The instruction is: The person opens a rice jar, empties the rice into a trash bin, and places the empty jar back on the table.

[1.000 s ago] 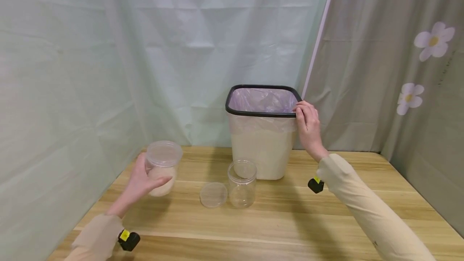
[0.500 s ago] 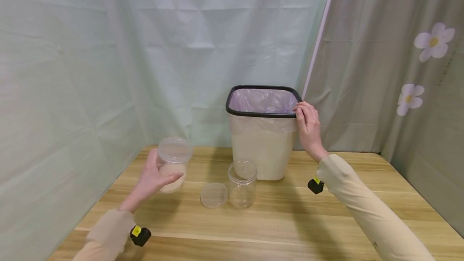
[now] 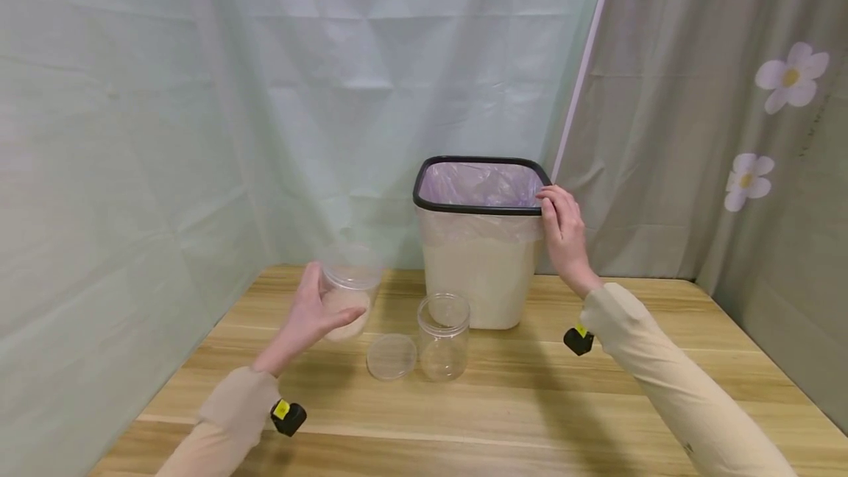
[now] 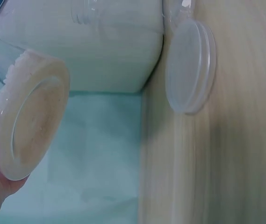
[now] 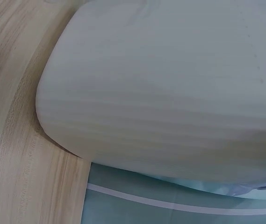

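Note:
My left hand (image 3: 310, 315) grips a clear plastic jar (image 3: 351, 293) off the table, thumb on the near side. Whitish grains fill its lower part, and in the left wrist view the jar's base (image 4: 37, 123) faces the camera. Whether a lid covers its top is hard to tell. My right hand (image 3: 563, 234) holds the right front corner of the black rim of a cream trash bin (image 3: 473, 271), lined with a purplish bag (image 3: 480, 179). A second clear jar (image 3: 444, 352), upright and uncovered, stands before the bin, with a round translucent lid (image 3: 391, 357) lying to its left.
All this is on a wooden table (image 3: 517, 418). Pale green curtain (image 3: 371, 116) hangs behind and at the left; a grey curtain (image 3: 649, 131) with flower prints closes the right side. The bin stands close to the table's back edge.
My left hand has carried the jar of grains rightward and slightly up, closer to the lid and the second jar. My right hand and the bin have stayed in place.

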Action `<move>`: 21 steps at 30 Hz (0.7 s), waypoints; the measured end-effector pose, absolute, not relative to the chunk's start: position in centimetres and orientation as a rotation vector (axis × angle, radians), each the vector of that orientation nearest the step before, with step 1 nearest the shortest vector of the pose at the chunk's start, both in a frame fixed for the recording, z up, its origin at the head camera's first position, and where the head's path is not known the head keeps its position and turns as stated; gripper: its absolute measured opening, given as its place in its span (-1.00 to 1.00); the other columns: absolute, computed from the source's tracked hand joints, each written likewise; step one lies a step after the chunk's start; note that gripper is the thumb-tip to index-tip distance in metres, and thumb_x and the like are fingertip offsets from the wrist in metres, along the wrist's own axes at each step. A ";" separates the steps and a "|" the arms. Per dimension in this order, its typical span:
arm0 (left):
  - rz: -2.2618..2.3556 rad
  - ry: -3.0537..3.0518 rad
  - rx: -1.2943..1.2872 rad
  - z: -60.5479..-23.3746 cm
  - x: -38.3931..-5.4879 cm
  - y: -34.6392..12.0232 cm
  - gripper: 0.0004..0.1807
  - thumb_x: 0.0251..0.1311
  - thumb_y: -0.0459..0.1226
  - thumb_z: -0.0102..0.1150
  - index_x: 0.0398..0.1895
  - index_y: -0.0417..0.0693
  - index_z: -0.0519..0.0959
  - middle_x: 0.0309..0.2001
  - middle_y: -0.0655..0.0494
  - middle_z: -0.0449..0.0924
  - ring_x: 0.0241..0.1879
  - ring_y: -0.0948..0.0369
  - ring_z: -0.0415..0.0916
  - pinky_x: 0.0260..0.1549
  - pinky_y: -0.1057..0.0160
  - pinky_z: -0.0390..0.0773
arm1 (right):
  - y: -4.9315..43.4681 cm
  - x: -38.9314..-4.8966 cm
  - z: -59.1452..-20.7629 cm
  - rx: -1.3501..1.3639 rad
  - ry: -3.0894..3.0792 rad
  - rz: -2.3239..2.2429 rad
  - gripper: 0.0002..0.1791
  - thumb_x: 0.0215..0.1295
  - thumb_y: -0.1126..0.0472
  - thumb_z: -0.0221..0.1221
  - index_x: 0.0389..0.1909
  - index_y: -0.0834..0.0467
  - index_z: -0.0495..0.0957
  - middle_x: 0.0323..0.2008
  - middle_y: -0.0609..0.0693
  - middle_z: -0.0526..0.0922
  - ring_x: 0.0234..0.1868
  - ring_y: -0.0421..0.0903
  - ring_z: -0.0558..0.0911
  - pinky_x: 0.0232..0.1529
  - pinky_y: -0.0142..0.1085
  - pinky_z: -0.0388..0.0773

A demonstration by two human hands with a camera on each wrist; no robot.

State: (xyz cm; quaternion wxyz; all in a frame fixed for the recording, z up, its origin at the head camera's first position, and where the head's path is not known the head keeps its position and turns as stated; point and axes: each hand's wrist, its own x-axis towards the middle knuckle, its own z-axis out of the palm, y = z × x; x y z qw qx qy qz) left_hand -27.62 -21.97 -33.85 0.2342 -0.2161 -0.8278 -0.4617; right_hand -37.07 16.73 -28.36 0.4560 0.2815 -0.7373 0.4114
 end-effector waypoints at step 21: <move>-0.967 -2.268 -0.666 -33.7 -28.6 -19.5 -0.15 -0.40 -0.12 0.50 0.01 -0.24 0.27 -0.11 -0.02 0.24 -0.10 0.07 0.24 -0.14 0.01 0.28 | 17.7 -35.2 -28.1 0.616 -2.020 1.141 -0.43 0.39 -0.01 -0.16 0.30 0.24 0.14 0.28 0.10 0.16 0.24 -0.07 0.16 0.17 -0.18 0.08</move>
